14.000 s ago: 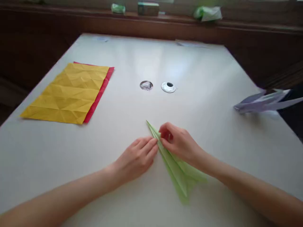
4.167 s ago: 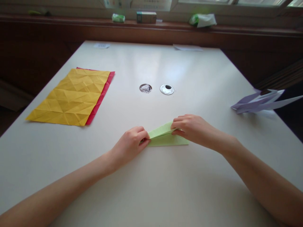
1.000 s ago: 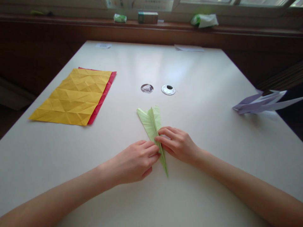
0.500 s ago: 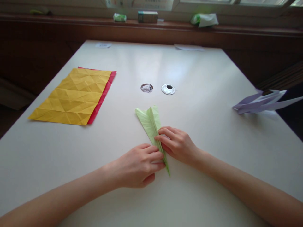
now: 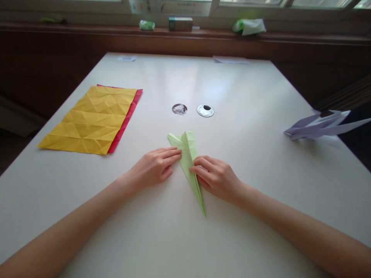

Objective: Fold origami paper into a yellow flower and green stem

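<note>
A light green folded paper plane [image 5: 188, 166] lies on the white table, its narrow point toward me and its wide end away. My left hand [image 5: 159, 164] rests at its left edge, fingers stretched out and fingertips on the left wing near the wide end. On the other side my right hand [image 5: 216, 175] has its fingers curled over the raised middle fold and grips it. The right thumb is mostly hidden.
Creased yellow paper [image 5: 87, 119] overlaps a red sheet [image 5: 126, 123] on the left. A lilac folded paper plane [image 5: 315, 125] sits at the right edge. Two round holes, one with a metal ring [image 5: 205, 111], are mid-table. A small box [image 5: 180, 24] stands on the ledge behind.
My left hand has slid from the narrow end up along the left side toward the wide end, and its fingers have straightened. My right hand stays at the middle fold.
</note>
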### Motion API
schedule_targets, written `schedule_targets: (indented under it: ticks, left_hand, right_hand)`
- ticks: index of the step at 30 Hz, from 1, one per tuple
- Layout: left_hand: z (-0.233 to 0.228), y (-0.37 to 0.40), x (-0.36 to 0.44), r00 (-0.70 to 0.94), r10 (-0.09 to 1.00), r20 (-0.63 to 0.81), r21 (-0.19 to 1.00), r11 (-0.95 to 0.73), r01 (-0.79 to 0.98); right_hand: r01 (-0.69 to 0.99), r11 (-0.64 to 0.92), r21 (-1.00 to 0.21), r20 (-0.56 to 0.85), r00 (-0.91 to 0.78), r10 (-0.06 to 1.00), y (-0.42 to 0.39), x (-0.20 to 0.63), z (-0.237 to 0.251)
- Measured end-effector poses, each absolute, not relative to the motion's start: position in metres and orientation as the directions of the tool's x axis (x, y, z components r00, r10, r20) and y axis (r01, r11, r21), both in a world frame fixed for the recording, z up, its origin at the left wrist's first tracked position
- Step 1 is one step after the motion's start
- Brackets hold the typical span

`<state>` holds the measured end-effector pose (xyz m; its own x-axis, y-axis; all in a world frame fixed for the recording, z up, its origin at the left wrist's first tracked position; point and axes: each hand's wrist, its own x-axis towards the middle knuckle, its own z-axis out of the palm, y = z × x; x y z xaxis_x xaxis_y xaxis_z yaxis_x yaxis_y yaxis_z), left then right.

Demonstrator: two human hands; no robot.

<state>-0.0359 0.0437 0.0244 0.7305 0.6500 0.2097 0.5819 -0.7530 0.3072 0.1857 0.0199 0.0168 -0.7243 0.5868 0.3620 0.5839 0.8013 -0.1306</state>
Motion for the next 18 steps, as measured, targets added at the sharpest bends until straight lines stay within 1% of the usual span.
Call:
schedule_targets:
  ticks: [4, 8, 11, 13, 15, 17, 18]
  left_hand:
    - [0.021, 0.053, -0.043, 0.67, 0.715, 0.199, 0.283, -0.697, 0.659]
    - [0.017, 0.055, -0.044, 0.593, 0.777, 0.212, 0.218, -0.629, 0.746]
    - [0.017, 0.054, -0.043, 0.557, 0.797, 0.235, 0.182, -0.599, 0.78]
    - [0.018, 0.052, -0.042, 0.54, 0.792, 0.285, 0.168, -0.596, 0.785]
    - [0.022, 0.047, -0.041, 0.522, 0.77, 0.366, 0.153, -0.603, 0.783]
    - [0.026, 0.04, -0.037, 0.532, 0.725, 0.437, 0.124, -0.634, 0.763]
    - [0.028, 0.036, -0.034, 0.572, 0.686, 0.449, 0.102, -0.675, 0.73]
  right_hand:
    - [0.574, 0.809, -0.129, 0.37, -0.729, 0.576, 0.019, 0.186, 0.017]
    - [0.567, 0.814, -0.126, 0.374, -0.732, 0.569, 0.018, 0.187, 0.018]
    - [0.559, 0.816, -0.149, 0.369, -0.734, 0.57, 0.017, 0.188, 0.02]
    - [0.543, 0.819, -0.183, 0.365, -0.736, 0.57, 0.017, 0.189, 0.023]
    - [0.525, 0.822, -0.222, 0.362, -0.738, 0.569, 0.017, 0.189, 0.027]
    - [0.501, 0.829, -0.25, 0.357, -0.748, 0.56, 0.017, 0.189, 0.029]
    - [0.49, 0.832, -0.259, 0.356, -0.752, 0.554, 0.016, 0.188, 0.029]
